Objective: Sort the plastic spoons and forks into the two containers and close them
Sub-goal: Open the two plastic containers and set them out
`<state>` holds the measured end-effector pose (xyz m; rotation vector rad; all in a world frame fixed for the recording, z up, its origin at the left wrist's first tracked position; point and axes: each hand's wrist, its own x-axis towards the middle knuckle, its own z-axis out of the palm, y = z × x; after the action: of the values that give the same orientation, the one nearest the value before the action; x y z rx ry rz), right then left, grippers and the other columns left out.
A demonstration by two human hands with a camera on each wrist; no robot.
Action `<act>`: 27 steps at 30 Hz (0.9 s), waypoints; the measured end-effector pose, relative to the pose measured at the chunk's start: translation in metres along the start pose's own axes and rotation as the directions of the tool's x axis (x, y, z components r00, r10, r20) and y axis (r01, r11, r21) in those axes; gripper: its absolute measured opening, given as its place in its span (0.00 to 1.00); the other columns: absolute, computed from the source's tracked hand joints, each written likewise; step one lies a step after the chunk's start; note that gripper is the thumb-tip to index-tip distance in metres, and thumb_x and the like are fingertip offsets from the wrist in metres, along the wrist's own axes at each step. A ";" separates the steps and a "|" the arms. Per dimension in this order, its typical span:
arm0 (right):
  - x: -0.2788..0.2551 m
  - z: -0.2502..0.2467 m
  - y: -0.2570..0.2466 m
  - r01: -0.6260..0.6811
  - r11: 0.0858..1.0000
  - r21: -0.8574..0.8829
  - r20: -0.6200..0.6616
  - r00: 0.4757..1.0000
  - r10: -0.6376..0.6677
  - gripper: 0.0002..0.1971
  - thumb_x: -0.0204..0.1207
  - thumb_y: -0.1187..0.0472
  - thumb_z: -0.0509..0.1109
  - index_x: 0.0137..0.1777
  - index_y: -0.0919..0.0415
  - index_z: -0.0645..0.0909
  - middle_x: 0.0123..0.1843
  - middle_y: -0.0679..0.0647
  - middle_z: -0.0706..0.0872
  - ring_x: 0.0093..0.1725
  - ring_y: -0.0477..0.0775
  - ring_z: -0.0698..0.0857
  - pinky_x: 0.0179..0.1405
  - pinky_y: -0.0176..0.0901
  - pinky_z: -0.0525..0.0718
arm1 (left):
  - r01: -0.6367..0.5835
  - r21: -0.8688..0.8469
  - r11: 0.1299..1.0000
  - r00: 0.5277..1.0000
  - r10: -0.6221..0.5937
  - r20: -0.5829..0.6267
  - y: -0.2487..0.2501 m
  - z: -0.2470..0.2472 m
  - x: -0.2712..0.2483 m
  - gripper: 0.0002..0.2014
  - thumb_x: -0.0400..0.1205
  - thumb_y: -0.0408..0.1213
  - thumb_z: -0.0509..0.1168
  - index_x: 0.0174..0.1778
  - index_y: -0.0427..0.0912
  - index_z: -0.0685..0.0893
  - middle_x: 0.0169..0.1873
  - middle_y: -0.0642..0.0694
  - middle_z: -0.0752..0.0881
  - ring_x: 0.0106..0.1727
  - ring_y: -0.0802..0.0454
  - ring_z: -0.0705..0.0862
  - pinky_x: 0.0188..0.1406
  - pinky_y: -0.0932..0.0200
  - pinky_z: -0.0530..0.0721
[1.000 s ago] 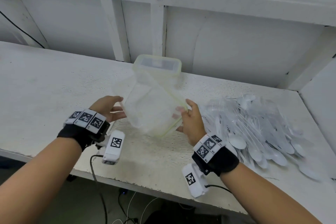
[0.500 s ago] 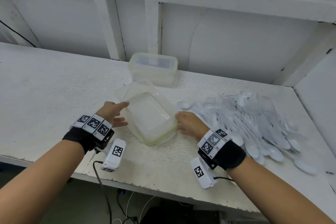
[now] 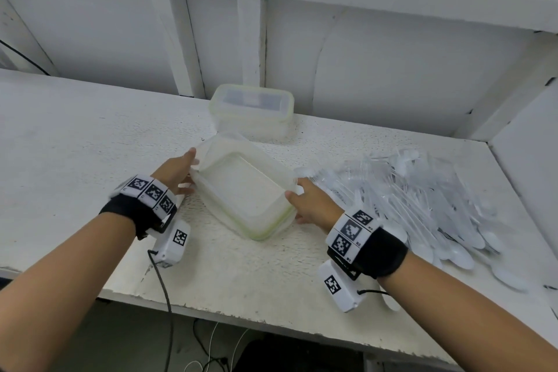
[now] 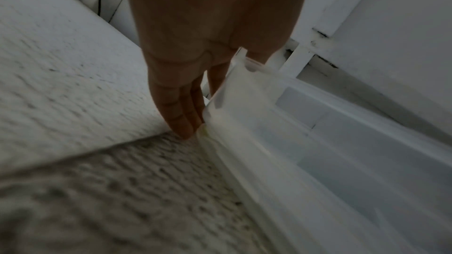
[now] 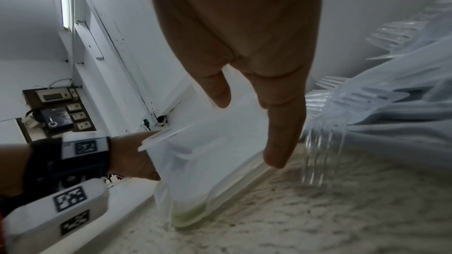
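A clear plastic container with a green-sealed lid lies on the white table, lid side down in the right wrist view. My left hand holds its left end, thumb on top and straight fingers against the side flap. My right hand holds the right end, thumb on top and index finger down the side. A second lidded container stands behind it by the wall. A heap of clear forks and white spoons lies just right of my right hand.
The table has a white wall behind and a white panel closing off its right end. The front edge runs close under my wrists. Cables hang below the table's edge.
The container was held up and tilted a second ago; both hands have brought it down flat onto the table.
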<state>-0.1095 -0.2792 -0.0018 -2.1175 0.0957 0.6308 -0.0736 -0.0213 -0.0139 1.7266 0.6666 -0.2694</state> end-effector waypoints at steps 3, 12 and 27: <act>0.007 -0.005 -0.006 0.027 1.000 0.000 -0.045 0.999 -0.027 0.21 0.84 0.57 0.57 0.76 0.57 0.64 0.68 0.57 0.79 0.64 0.57 0.79 0.66 0.55 0.78 | -0.003 0.000 1.000 1.000 0.003 0.024 -0.011 -0.009 -0.004 0.23 0.85 0.54 0.53 0.59 0.37 0.78 0.46 0.39 0.82 0.41 0.46 0.80 0.44 0.53 0.79; 0.030 -0.014 -0.016 0.065 0.978 -0.197 0.011 0.998 -0.064 0.25 0.86 0.57 0.53 0.82 0.57 0.55 0.78 0.58 0.70 0.74 0.57 0.71 0.70 0.46 0.70 | 0.012 -0.018 1.000 0.995 -0.010 0.099 -0.033 -0.031 -0.016 0.22 0.83 0.52 0.57 0.61 0.37 0.79 0.48 0.34 0.82 0.46 0.43 0.84 0.50 0.50 0.82; 0.085 -0.097 -0.073 0.286 0.840 -0.461 0.004 0.947 -0.321 0.20 0.84 0.55 0.58 0.75 0.55 0.69 0.70 0.57 0.78 0.67 0.53 0.77 0.62 0.38 0.72 | -0.257 0.273 0.927 0.964 0.267 0.000 0.090 -0.028 0.068 0.15 0.85 0.43 0.57 0.64 0.39 0.76 0.56 0.41 0.81 0.56 0.46 0.78 0.54 0.49 0.76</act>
<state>0.0242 -0.2986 0.0579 -2.5383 -0.3827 0.4069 0.0272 0.0135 0.0321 2.0648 0.4309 -0.1447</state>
